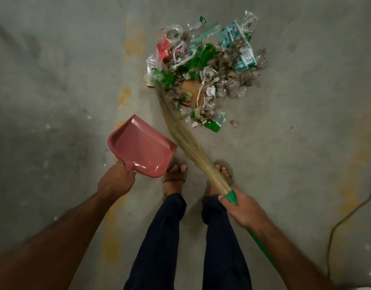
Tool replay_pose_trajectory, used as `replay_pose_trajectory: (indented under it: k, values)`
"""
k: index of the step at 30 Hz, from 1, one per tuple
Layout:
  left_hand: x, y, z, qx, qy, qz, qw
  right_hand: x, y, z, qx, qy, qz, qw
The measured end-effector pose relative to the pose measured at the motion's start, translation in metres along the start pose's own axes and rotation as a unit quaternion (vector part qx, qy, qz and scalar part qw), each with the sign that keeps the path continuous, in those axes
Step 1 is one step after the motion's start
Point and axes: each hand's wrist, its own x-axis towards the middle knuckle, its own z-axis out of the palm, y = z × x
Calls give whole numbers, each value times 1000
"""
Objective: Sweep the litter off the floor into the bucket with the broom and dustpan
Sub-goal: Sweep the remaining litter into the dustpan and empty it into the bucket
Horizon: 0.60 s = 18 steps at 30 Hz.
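Here the right hand [241, 208] grips the grass broom [186, 141], its bristles touching the litter pile [203, 68] ahead, while the left hand [115, 181] holds the pink dustpan [142, 147] just beside them.

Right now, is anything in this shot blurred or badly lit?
Head view: the broom bristles smear with motion blur; the litter pile is fairly sharp; light is dim, corners darken; the pink dustpan shows small glare spots; wide-angle bending stretches both arms at the edges.
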Motion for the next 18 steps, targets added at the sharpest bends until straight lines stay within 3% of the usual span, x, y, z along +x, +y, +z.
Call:
replay_pose_trajectory:
  k: [3, 7, 13, 18]
  values:
    - [1, -7, 3, -13, 7, -3, 1000, 19, -19, 7, 74, -42, 47, 995]
    - [3, -13, 4, -32, -1, -5, 999, 12, -15, -1, 222, -24, 117, 968]
    - [-4, -14, 11, -69, -9, -26, 997, -59, 29, -27, 204, -35, 87, 974]
    - [-16, -24, 21, -68, -38, -50, 996, -74, 17, -28, 184, -64, 57, 979]
